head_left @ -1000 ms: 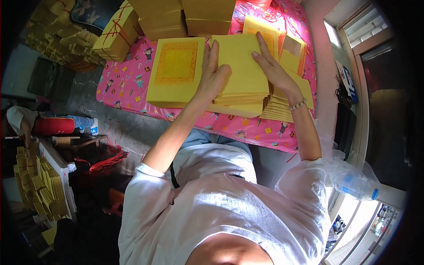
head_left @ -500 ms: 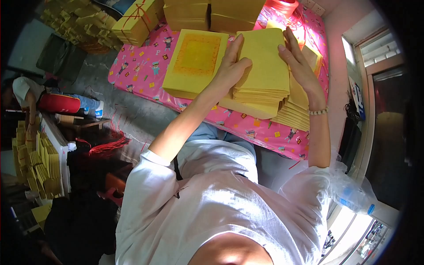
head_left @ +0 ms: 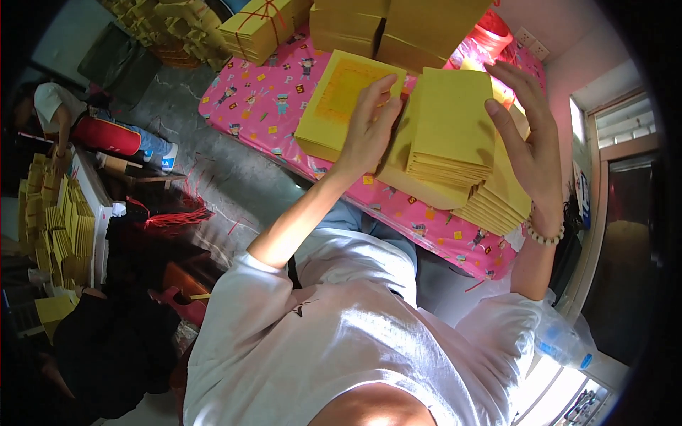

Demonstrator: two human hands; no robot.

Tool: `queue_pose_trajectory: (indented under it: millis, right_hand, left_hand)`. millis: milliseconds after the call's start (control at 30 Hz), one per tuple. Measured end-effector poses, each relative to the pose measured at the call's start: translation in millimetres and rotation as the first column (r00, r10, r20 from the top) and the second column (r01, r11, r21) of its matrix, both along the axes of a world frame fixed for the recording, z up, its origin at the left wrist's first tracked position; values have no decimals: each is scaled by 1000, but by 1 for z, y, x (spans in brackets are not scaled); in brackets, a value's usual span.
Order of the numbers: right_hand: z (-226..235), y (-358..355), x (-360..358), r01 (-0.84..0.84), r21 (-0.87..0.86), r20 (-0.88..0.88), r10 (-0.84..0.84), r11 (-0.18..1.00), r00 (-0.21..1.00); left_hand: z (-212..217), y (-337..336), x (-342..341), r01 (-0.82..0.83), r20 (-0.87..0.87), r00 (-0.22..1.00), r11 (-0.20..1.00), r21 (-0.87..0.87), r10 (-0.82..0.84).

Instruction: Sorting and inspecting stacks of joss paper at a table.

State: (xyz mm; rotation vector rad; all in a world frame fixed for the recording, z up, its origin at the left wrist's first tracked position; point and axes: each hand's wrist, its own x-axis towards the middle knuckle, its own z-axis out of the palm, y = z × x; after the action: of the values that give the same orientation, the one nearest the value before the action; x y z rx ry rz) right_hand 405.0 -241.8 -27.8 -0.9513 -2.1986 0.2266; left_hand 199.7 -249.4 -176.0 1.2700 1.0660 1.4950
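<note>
A stack of folded yellow paper (head_left: 455, 113) stands on a wider yellow stack on the table, its layered folds facing me. My left hand (head_left: 371, 124) is beside its left edge, fingers stretched out and slightly bent, holding nothing. Past the right edge is my right hand (head_left: 527, 135), raised with thumb and fingers spread, a beaded bracelet on its wrist. Left of my left hand lies a yellow paper pile (head_left: 323, 113) with an orange printed square, partly hidden by that hand. Fanned yellow sheets (head_left: 494, 206) lean beneath my right hand.
The table has a pink patterned cover (head_left: 249, 106). Tall yellow paper blocks (head_left: 344, 32) and a red-tied bundle (head_left: 259, 28) line its back. A red container (head_left: 490, 32) sits far right. Another person (head_left: 60, 106) is at left, by a table of yellow paper (head_left: 67, 220).
Both hands have moved outward from the sides of the paper stack, and my right hand's fingers have spread. The whole view has shifted, setting the table slightly lower and further right.
</note>
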Motion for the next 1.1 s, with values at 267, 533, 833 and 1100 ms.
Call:
queue_pose_trajectory:
  millis: [267, 533, 833, 1100]
  right_hand:
    - [-27, -22, -92, -132, -180, 246, 174, 975, 954]
    - [-135, -15, -159, -100, -98, 456, 134, 990, 880]
    - [-158, -8, -159, -65, -197, 306, 124, 978, 944]
    - [-161, -6, -155, -47, -233, 140, 81, 971, 987]
  left_hand:
    - [-68, -62, -112, -450, -168, 880, 893, 11, 445]
    - [-107, -66, -123, -321, -77, 946, 939, -120, 313]
    - [-106, -59, -113, -307, -66, 952, 937, -169, 300]
    - [-104, -55, -113, -371, -141, 923, 925, -76, 359]
